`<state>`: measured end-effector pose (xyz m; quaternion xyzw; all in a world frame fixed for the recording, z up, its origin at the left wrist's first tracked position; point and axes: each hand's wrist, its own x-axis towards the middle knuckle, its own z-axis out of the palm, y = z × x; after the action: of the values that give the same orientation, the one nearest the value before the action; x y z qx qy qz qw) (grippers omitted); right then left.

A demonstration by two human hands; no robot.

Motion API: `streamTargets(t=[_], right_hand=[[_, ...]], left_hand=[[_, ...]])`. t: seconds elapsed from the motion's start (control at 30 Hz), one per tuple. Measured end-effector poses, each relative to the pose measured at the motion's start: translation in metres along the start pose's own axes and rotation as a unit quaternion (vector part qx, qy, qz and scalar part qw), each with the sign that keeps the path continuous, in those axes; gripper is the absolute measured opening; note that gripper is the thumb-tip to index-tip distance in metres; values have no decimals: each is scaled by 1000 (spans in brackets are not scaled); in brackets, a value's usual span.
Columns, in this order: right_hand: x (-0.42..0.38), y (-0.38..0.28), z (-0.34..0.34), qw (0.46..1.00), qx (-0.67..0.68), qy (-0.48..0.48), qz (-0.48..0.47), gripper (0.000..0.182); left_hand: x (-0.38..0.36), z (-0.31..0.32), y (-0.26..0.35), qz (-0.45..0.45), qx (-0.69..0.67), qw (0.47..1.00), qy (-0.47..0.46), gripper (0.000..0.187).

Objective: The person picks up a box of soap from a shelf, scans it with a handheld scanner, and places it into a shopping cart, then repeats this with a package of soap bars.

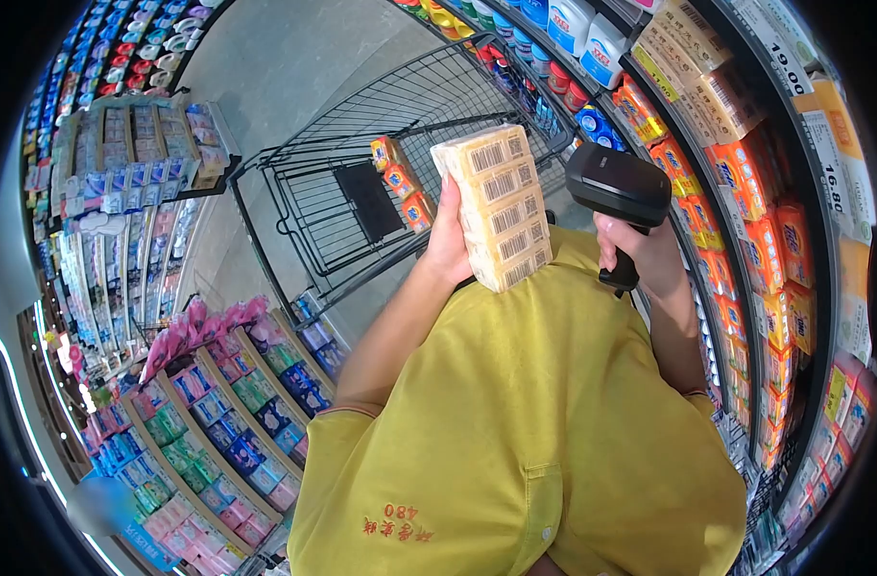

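Observation:
My left hand [446, 235] is wrapped round one side of a cream-coloured multipack of bar soap [501, 206], held upright in front of my chest. Several barcodes run down the side of the pack that faces me. In my right hand [640, 250] is a black handheld barcode scanner [619, 187], gripped by its handle, with its head pointing left toward the pack. A small gap separates scanner and pack. Beyond them stands a black wire shopping cart [309, 206], holding a few orange packs [400, 182].
Close on my right, shelves hold orange soap packs [745, 182], cream packs [693, 72] and price tags [822, 158]. Detergent bottles [587, 43] line the shelf further ahead. To the left are display racks [208, 413] of boxed goods and a stacked display [136, 154] beside the grey floor [265, 58].

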<state>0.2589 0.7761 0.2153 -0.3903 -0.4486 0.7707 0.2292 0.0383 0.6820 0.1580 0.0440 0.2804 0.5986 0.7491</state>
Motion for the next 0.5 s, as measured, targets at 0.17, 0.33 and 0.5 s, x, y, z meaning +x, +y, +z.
streamTargets(t=[0.17, 0.33, 0.5], right_hand=[[0, 1, 3, 1000, -1, -5, -5, 5], [1, 7, -1, 1000, -18, -11, 2, 6], [1, 4, -2, 994, -78, -69, -18, 11]], left_hand=[[-1, 5, 0, 9, -19, 999, 50, 84], [0, 6, 0, 35, -14, 998, 52, 82], [2, 7, 1, 48, -16, 997, 50, 80]])
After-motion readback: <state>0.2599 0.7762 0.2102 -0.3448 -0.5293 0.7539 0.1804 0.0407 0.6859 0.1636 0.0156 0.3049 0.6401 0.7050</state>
